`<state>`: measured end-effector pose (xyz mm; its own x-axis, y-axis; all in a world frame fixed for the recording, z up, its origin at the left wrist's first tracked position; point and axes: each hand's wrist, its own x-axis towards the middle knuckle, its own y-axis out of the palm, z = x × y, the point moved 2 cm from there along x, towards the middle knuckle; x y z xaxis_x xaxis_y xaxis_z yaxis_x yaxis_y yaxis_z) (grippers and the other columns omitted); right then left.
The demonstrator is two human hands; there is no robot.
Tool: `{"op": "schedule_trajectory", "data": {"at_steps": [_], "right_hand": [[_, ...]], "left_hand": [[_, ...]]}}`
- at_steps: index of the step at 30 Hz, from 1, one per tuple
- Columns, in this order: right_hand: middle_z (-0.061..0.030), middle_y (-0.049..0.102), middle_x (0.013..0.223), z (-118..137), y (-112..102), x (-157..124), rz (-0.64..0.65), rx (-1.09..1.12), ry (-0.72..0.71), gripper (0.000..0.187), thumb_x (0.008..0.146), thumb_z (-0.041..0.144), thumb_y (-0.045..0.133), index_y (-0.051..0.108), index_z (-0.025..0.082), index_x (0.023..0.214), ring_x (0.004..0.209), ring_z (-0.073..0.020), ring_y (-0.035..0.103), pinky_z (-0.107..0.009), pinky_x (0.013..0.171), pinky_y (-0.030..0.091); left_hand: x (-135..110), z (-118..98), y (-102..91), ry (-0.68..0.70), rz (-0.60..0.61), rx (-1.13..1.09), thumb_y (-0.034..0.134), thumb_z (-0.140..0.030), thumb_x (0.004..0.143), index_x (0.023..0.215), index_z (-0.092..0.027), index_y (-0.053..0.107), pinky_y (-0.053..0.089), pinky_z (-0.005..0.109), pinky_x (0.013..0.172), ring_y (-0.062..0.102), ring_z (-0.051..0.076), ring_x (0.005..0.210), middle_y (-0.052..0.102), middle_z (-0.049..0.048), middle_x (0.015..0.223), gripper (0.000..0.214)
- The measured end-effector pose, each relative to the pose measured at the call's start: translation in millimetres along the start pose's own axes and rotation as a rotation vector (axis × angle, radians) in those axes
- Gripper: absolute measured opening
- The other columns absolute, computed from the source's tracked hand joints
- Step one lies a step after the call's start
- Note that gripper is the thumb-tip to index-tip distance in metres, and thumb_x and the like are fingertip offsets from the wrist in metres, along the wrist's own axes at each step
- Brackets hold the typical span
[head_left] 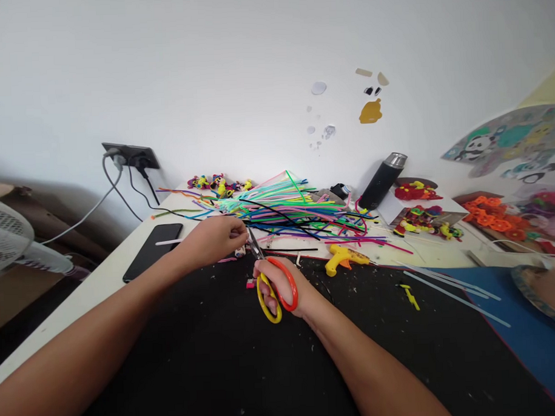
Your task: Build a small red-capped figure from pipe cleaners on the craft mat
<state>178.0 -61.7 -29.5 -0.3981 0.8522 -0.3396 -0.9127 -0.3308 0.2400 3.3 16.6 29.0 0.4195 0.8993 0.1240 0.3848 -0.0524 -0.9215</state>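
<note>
While R hand (284, 288) grips them, scissors (259, 252) point away-left, prob. shut.

Both forearms bare along all their visible length, over the black mat (196, 368). My left hand (215, 239), at the mat's far edge: bare. My right hand (280, 287), just nearer me on the mat: bare. Nails too small to judge.

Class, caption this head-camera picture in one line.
Right hand holds orange-and-yellow-handled scissors beside left hand, before heaped coloured plastic straws.
</note>
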Motion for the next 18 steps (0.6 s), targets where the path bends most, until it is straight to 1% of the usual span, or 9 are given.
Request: {"op": "schedule_trajectory", "data": {"at_steps": [3,5,9,13,15,18], "right_hand": [[0.0088,0.043,0.048,-0.5,1.6,-0.2,-0.045,-0.035,0.012,0.027,0.09,0.042,0.058,0.056,0.018,0.078,0.03,-0.0054,0.035,-0.017,0.032,0.024],[0.0089,0.043,0.047,-0.9,1.6,-0.1,-0.055,-0.047,0.009,0.028,0.089,0.043,0.059,0.057,0.018,0.077,0.03,-0.0049,0.034,-0.017,0.033,0.021],[0.0091,0.045,0.048,3.4,-6.2,0.4,-0.065,0.001,-0.056,0.03,0.088,0.047,0.061,0.06,0.018,0.083,0.03,-0.0056,0.035,-0.018,0.033,0.022],[0.0094,0.046,0.049,16.1,-17.4,-2.6,-0.164,-0.002,-0.203,0.033,0.089,0.052,0.06,0.06,0.019,0.088,0.03,-0.0063,0.036,-0.018,0.034,0.025],[0.0094,0.048,0.05,19.9,-17.3,-4.7,-0.193,-0.052,-0.259,0.036,0.089,0.055,0.061,0.061,0.019,0.091,0.03,-0.0067,0.038,-0.018,0.034,0.028],[0.0092,0.048,0.049,17.1,-11.1,-4.9,-0.173,-0.122,-0.271,0.042,0.089,0.061,0.062,0.062,0.019,0.092,0.03,-0.0083,0.039,-0.02,0.032,0.03]], "left_hand": [[-0.1,-0.3,3.9,0.008,0.025,0.025,0.053,-0.04,0.086,0.075,-0.025,0.069,0.035,0.03,0.061,0.063,0.022,0.067,0.073,0.0032,0.074,0.025],[0.0,-0.8,4.6,0.01,0.041,0.042,0.052,-0.04,0.086,0.079,-0.024,0.071,0.036,0.03,0.062,0.063,0.022,0.07,0.074,0.0039,0.078,0.026],[2.1,3.4,-1.5,-0.009,0.026,-0.025,0.052,-0.045,0.089,0.08,-0.022,0.069,0.036,0.029,0.062,0.059,0.02,0.067,0.068,0.0016,0.072,0.029],[7.1,12.8,-9.3,-0.009,-0.025,-0.158,0.049,-0.053,0.092,0.081,-0.021,0.063,0.035,0.028,0.06,0.052,0.018,0.064,0.059,-0.0008,0.068,0.036],[9.2,16.5,-10.2,0.005,-0.019,-0.21,0.048,-0.054,0.093,0.081,-0.021,0.061,0.037,0.028,0.062,0.052,0.018,0.066,0.059,-0.0004,0.071,0.038],[10.5,20.3,-10.3,0.023,-0.002,-0.245,0.048,-0.054,0.093,0.083,-0.021,0.059,0.037,0.029,0.062,0.052,0.018,0.068,0.057,-0.0003,0.073,0.037]]}}
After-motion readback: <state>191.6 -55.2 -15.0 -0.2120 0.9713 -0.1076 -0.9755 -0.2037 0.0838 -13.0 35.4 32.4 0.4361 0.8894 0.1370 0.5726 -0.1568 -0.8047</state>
